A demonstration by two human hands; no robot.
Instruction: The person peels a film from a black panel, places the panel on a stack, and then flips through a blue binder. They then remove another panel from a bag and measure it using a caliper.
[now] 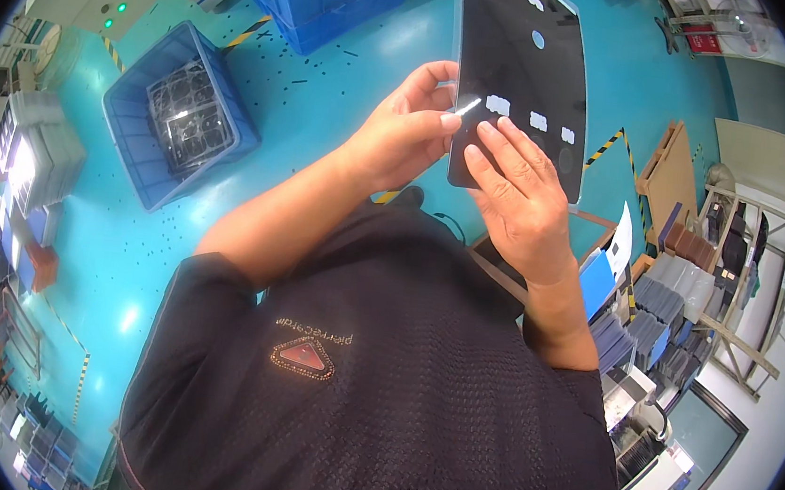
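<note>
A flat black panel (pixel 523 69) with a pale, see-through rim stands tilted in front of me. White patches and a round pale spot mark its face; whether these are holes or stickers I cannot tell. My left hand (pixel 404 128) grips its left edge, thumb in front and the other fingers partly hidden behind. Beside that thumb is a thin bright sliver (pixel 468 107), perhaps a film edge or glare. On the panel's lower face rest the outstretched fingers of my right hand (pixel 522 196); its thumb is hidden.
At the left on the teal floor, a blue bin (pixel 120 129) holds clear plastic-wrapped dark pieces. Larger blue crates (pixel 330 8) stand ahead. Dark scraps litter the floor around them. To the right are a leaning cardboard sheet (pixel 668 177), a metal rack (pixel 749 364) and stacked grey sheets (pixel 655 313).
</note>
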